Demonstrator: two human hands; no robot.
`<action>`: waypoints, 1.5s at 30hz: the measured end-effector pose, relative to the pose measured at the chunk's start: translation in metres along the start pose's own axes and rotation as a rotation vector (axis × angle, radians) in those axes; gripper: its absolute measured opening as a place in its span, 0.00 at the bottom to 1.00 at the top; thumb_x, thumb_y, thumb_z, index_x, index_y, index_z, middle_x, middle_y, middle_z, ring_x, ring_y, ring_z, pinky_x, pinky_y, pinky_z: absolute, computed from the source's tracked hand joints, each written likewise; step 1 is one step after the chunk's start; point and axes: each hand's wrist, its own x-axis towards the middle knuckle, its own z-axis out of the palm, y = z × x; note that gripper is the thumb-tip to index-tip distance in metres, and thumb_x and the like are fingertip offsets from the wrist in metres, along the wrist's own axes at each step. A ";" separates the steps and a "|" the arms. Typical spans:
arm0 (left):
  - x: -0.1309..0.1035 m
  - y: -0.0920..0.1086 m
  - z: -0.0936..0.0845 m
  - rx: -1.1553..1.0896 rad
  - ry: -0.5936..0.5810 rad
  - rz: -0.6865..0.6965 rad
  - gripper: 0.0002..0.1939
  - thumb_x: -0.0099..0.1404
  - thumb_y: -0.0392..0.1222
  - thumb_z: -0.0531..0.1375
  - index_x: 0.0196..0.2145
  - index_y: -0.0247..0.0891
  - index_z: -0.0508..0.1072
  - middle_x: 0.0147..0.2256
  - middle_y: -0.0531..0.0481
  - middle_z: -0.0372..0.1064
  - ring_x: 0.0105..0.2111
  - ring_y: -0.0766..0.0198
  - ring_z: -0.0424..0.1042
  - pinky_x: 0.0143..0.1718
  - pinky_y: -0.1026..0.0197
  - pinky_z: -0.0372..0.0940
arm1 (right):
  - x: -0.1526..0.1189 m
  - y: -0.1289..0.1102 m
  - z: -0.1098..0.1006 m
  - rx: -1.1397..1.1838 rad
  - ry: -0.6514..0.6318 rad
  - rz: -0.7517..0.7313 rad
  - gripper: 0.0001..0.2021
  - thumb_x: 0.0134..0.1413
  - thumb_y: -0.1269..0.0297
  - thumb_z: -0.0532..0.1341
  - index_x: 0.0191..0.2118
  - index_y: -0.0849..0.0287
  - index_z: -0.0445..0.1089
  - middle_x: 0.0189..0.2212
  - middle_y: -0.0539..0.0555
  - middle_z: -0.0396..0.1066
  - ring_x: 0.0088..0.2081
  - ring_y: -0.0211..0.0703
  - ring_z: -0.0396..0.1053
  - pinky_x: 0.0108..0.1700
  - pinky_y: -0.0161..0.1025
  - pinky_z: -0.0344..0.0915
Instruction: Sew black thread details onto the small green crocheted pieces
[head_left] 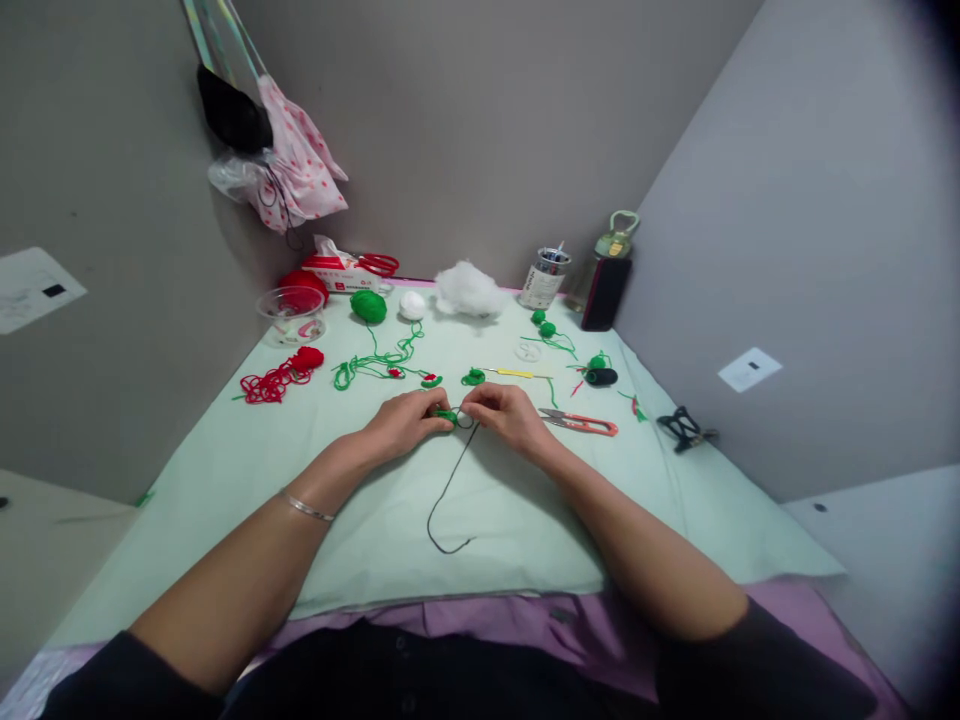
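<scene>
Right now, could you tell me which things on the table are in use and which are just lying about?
In use: left hand and right hand pinching a small green yarn piece; dark thread.

Lying about: snips, yellow hook, red yarn, stuffing, green yarn ball.

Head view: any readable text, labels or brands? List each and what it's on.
None can be read.
Can: dark vertical lettering, too blurred.
Tissue box: red print, too small.
Paper on left wall: no legible marks.
Tag on right wall: one dark mark, no legible text.
</scene>
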 end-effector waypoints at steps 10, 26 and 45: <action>-0.001 0.001 -0.001 -0.012 0.016 0.070 0.09 0.64 0.49 0.59 0.34 0.41 0.69 0.29 0.54 0.66 0.31 0.60 0.64 0.32 0.60 0.53 | -0.002 -0.003 0.012 -0.141 -0.008 -0.203 0.04 0.54 0.69 0.64 0.33 0.57 0.77 0.30 0.51 0.70 0.31 0.39 0.64 0.37 0.38 0.58; -0.002 0.010 -0.034 -0.536 0.175 0.071 0.15 0.64 0.52 0.63 0.40 0.39 0.70 0.32 0.51 0.70 0.33 0.63 0.68 0.38 0.59 0.60 | -0.014 0.001 -0.179 0.898 0.603 -0.219 0.14 0.51 0.73 0.70 0.26 0.56 0.64 0.21 0.43 0.54 0.19 0.24 0.52 0.19 0.20 0.54; -0.008 0.027 -0.026 -0.415 0.168 0.121 0.15 0.66 0.54 0.61 0.37 0.39 0.75 0.33 0.50 0.72 0.35 0.61 0.67 0.38 0.60 0.60 | -0.008 -0.029 -0.044 0.388 -0.388 0.014 0.17 0.60 0.50 0.63 0.36 0.62 0.76 0.19 0.45 0.54 0.22 0.32 0.52 0.26 0.33 0.56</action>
